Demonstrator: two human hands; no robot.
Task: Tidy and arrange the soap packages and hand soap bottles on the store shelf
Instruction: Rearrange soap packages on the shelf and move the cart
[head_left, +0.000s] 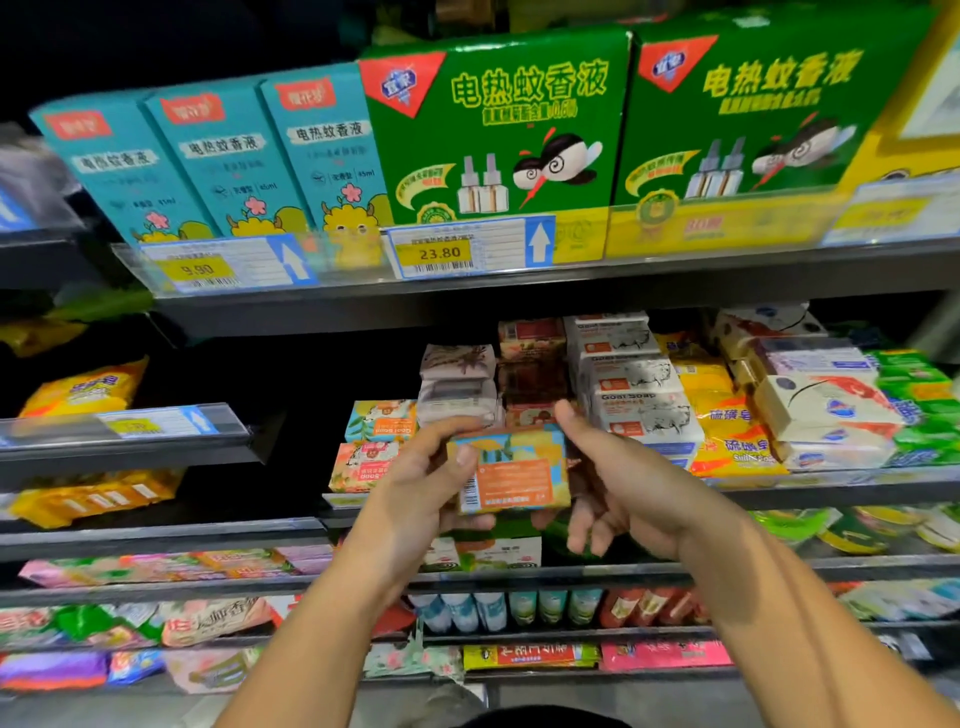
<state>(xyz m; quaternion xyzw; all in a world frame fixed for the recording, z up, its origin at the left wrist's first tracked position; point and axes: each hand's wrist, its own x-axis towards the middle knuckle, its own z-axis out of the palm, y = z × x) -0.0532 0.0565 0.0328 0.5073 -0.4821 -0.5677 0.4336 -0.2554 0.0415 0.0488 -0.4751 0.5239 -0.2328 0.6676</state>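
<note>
While the shelf (831, 488) carries stacked soap packs (379, 421), the left hand (415, 496) grips a soap box (511, 467) with curled fingers, in front of the stacks and clear of them; right hand (623, 483) relaxed beside it, gripping nothing; step judged: placement; next move calls for aligning the box onto the matching stack.

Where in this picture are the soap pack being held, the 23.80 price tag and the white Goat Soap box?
Held soap pack (511, 470), head view: its orange label panel.
23.80 price tag (440, 253), head view: the yellow price patch.
Goat Soap box (649, 415), head view: its white front face.
</note>
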